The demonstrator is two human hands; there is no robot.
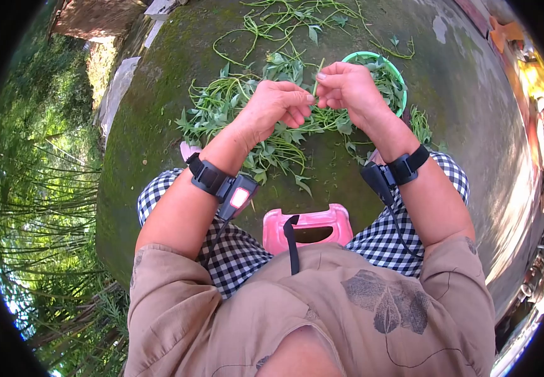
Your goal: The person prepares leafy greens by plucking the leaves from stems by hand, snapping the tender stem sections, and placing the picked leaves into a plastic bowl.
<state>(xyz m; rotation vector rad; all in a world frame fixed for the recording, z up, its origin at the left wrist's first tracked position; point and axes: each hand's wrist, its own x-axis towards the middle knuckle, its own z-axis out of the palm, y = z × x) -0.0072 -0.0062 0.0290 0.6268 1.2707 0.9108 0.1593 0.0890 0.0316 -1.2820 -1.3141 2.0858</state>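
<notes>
A short green stem [317, 78] stands nearly upright between my hands, above a heap of leafy vines. My right hand [355, 89] pinches it near its upper part with thumb and fingers. At its lower end, the thumb and forefinger of my left hand [279, 108] are closed on it too. Beneath and around both hands lies the heap of green leafy vines [212, 103] on the ground. A round basket with a light green rim [403, 85] sits just beyond my right hand, with leaves in it, partly hidden by that hand.
Long bare-looking vines [265, 28] trail over the mossy concrete ground [159, 94] at the far side. A small bunch of thin green stems [420, 124] lies by my right knee. Between my legs is a pink plastic stool [275, 227]. Dense greenery [46, 188] borders the left.
</notes>
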